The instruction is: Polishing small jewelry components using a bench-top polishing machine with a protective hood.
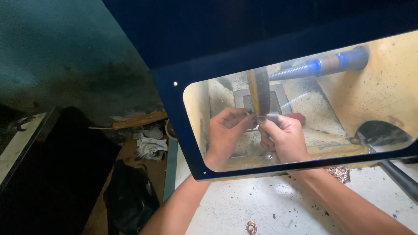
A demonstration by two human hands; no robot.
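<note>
Both hands reach under a dark blue frame with a clear window (183,87). Seen through the window, my left hand (226,130) and my right hand (285,137) pinch a small thin metal piece (254,115) together. They hold it against the lower edge of a yellow-rimmed buffing wheel (260,91). The wheel sits on a blue and grey threaded spindle (318,65) that runs to the right. The metal piece is mostly hidden by my fingertips.
A white speckled worktop (261,204) lies under my forearms, with a small copper-coloured ring (251,227) and a coppery chain piece (340,173) on it. A crumpled white rag (150,146) and dark bag (130,196) lie at left. A black hose (400,178) runs off right.
</note>
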